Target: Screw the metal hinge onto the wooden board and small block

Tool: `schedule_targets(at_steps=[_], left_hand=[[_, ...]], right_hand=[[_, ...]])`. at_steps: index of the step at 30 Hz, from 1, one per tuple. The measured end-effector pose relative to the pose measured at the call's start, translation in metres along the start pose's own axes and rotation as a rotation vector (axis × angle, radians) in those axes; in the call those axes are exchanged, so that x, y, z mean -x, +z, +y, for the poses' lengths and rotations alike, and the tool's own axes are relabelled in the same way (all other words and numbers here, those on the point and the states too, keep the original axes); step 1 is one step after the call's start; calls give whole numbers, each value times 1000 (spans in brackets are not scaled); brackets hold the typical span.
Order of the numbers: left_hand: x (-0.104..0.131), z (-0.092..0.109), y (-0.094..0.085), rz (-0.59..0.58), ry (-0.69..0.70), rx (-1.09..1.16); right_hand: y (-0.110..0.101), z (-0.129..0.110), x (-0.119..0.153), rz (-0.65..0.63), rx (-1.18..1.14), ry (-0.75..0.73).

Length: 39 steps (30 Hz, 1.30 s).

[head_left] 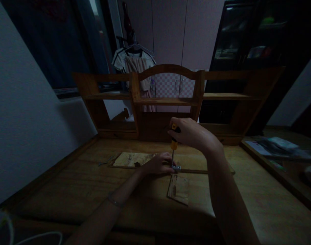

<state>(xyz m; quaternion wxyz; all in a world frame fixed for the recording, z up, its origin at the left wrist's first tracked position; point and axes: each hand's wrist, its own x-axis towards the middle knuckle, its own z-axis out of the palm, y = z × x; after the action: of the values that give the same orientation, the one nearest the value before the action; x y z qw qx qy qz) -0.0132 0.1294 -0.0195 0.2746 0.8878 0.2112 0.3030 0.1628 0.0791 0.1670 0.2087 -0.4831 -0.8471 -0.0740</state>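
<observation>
My right hand (189, 132) is wrapped round the yellow and black handle of a screwdriver (173, 144), which stands nearly upright. Its shaft points down at a small metal hinge (176, 168) by the front edge of a long wooden board (196, 162). My left hand (157, 163) rests on that board, with thumb and fingers closed about the hinge and the screwdriver's tip. Whatever lies between those fingertips is partly hidden. Just in front, a small wooden piece (179, 189) with a slanted side lies on the table.
The wooden tabletop (81, 183) carries a shelf unit (168, 101) along its back. Small metal items (106, 161) lie left of the board. Papers and plastic packets (280, 144) sit on a surface at the right. A white cable (37, 234) curves at the lower left.
</observation>
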Motion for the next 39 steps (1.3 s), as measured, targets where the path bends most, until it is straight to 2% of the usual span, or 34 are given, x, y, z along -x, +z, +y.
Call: schedule_targets(at_steps=[4, 9, 14, 20, 26, 31, 39], left_hand=[[0, 1, 0, -2, -5, 1], [1, -2, 1, 19, 18, -16], [0, -2, 1, 16, 34, 7], [1, -3, 1, 8, 6, 2], [1, -5, 2, 11, -26, -24], [2, -4, 1, 9, -35, -49], [2, -4, 2, 5, -31, -39]], right_hand=[[3, 3, -1, 16, -10, -9], [-5, 2, 3, -43, -71, -66], [-1, 1, 1, 3, 5, -4], [-2, -1, 4, 0, -39, -65], [1, 2, 3, 13, 30, 29], [-3, 1, 4, -4, -21, -24], [-1, 0, 3, 19, -4, -12]])
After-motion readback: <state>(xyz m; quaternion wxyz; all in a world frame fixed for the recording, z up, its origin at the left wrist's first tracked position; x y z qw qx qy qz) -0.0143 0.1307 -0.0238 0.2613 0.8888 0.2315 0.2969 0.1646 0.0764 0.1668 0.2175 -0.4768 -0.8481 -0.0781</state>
